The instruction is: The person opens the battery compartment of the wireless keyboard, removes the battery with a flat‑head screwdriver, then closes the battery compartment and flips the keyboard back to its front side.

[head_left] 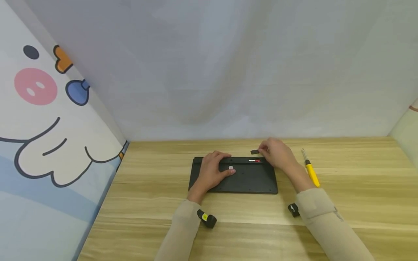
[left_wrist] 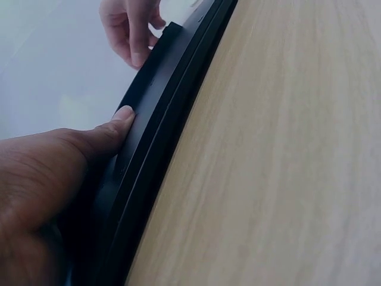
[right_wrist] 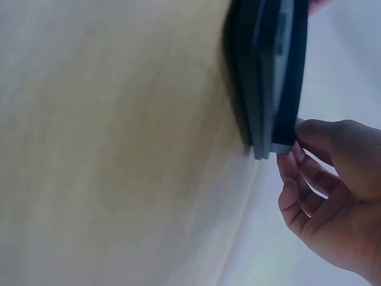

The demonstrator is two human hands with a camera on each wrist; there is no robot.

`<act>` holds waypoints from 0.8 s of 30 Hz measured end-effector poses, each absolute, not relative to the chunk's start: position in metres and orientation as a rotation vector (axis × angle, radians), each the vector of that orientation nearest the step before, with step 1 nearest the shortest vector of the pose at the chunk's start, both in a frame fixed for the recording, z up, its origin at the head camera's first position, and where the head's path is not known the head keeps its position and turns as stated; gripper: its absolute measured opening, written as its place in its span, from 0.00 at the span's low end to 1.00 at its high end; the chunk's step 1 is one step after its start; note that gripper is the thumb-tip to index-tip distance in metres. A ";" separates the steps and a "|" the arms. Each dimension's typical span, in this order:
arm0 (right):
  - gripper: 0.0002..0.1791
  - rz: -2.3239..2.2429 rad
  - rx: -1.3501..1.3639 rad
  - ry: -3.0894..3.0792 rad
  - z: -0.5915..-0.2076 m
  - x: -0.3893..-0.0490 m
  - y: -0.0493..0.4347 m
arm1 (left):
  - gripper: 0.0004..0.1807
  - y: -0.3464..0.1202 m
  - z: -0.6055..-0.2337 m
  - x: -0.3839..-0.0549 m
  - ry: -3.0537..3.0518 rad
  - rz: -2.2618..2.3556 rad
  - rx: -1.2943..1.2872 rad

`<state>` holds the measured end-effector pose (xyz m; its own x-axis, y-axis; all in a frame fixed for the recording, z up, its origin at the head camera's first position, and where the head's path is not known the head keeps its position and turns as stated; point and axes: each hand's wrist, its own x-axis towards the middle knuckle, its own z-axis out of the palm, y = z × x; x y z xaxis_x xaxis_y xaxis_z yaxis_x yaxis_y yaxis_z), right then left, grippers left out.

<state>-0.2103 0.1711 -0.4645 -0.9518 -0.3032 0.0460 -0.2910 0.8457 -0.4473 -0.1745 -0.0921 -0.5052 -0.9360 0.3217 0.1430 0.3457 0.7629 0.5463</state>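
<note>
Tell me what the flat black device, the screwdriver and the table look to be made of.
Device: probably plastic, satin black, judging by its even colour and soft sheen.
Screwdriver: handle likely plastic, being smooth, solid yellow; shaft probably metal, as it looks grey and slightly shiny.
Table: slightly glossy wood or wood-look laminate; streaked grain and pale reflections fit either.

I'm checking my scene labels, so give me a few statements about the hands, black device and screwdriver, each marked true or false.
1. The left hand touches the black device. True.
2. The right hand pinches a small black piece. True.
3. Both hands hold that piece. False: only the right hand does.
4. A yellow-handled screwdriver lies on the table. True.
5. Its tip points toward the person. False: it points away.
6. It lies left of the device. False: it lies right of it.
</note>
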 end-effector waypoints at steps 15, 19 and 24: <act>0.18 -0.722 -0.457 3.034 -0.438 -0.182 0.175 | 0.31 -0.097 -0.505 -0.177 -2.910 -0.920 -0.532; 0.20 -0.737 -0.372 3.022 -0.434 -0.173 0.185 | 0.31 -0.096 -0.505 -0.177 -2.904 -0.916 -0.531; 0.20 -0.751 -0.287 2.993 -0.433 -0.166 0.203 | 0.31 -0.095 -0.506 -0.177 -2.909 -0.918 -0.531</act>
<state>-0.1662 0.2034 -0.4332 -0.9820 -0.1891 0.0044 -0.1687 0.8653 -0.4720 -0.1773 -0.0949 -0.5063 -0.9402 0.3086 0.1442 0.3355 0.7655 0.5491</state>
